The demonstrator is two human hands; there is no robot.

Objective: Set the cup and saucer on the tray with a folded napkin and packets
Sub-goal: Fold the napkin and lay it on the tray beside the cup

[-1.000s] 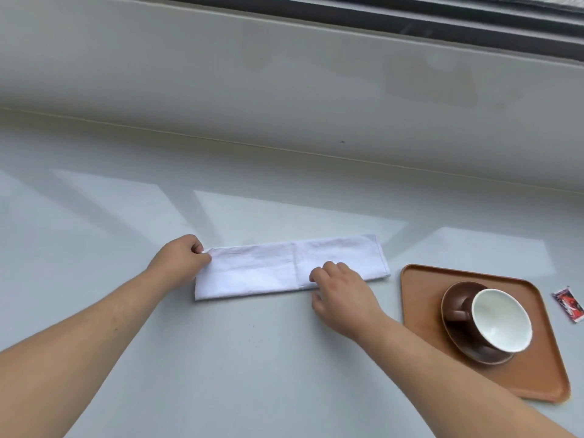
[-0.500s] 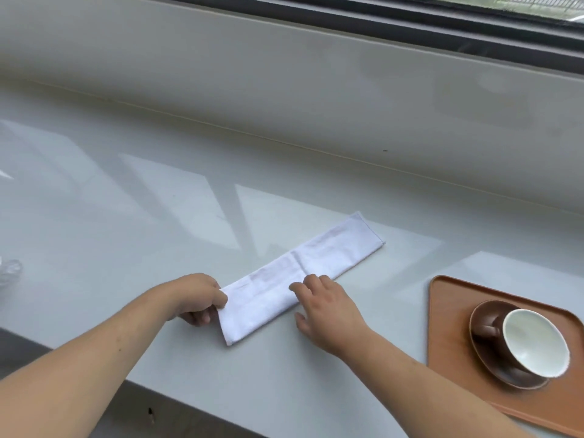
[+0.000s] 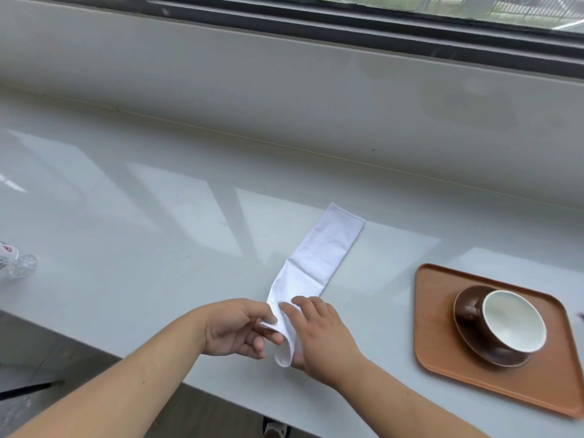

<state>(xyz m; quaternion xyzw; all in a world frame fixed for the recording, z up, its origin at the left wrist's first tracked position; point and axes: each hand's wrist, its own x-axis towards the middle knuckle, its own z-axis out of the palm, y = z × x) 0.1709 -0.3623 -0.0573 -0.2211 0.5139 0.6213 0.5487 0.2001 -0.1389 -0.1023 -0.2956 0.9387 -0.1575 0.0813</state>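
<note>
Napkin [image 3: 319,263]: I've got it as a long white strip on the counter, running away from my hands and up to the right. Its far end lies flat and its near end is lifted and curling over.

Left hand [image 3: 235,328]: it's pinching the napkin's near corner, thumb on top and fingers under the cloth.

Right hand [image 3: 319,333]: it sits right against the left one. The fingers are spread flat on the strip just past the curl, and the thumb is under the rolled edge. I can't tell how firmly it grips.

Hands together: they almost touch, with only the cloth between them, at the counter's near edge.

Tray [image 3: 442,336]: brown wood with rounded corners, well off to the right of my right hand and clear of the napkin.

Saucer [image 3: 464,306]: dark brown, sitting on the tray.

Cup [image 3: 513,322]: dark outside and white inside, on the saucer, handle turned toward my hands.

Packet: at the frame's right edge beyond the tray there's a small blurred speck, and I can't say what it is.

Counter [image 3: 158,248]: pale, glossy grey, carrying window reflections ahead of my hands.

Glass thing [image 3: 19,263]: clear, far to the left of my left hand, cut off by the frame.

Window [image 3: 410,14]: dark frame above the sill wall, straight ahead.
</note>
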